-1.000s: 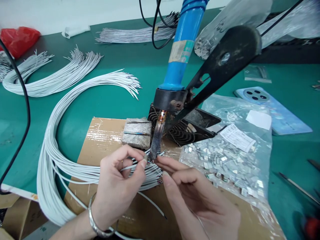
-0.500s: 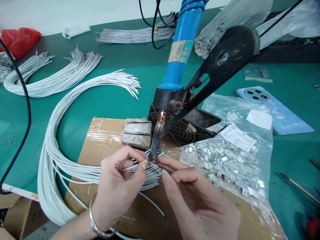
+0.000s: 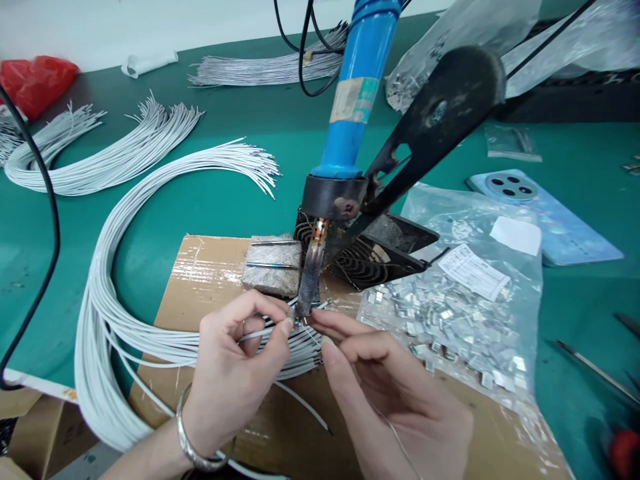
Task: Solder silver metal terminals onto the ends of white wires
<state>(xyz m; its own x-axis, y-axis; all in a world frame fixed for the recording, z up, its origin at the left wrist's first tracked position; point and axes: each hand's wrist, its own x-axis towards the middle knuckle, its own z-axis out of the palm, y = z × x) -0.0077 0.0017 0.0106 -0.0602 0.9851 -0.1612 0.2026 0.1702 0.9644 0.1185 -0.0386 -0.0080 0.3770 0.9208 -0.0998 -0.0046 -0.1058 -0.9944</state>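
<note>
Gripping one white plastic-coated wire (image 3: 255, 334) in tightly pinched left hand (image 3: 243, 360), at the dark tip of a blue-handled soldering iron (image 3: 345, 133); holding thin silvery wire (image 3: 401, 443) in pinched right hand (image 3: 400, 387). Judged mid-joint, too hidden to call finished. Cannot count those left in loose white wire bundle (image 3: 150, 337).

Bright, whitish light is falling evenly over the hands (image 3: 245, 363), while the cardboard (image 3: 200, 287) between them is lying in soft shadow. Beyond the left one, glare is streaking it; right of both, the bag (image 3: 450, 317) is glinting. Far right of them, a red object (image 3: 625, 452) is looking blurred.
</note>
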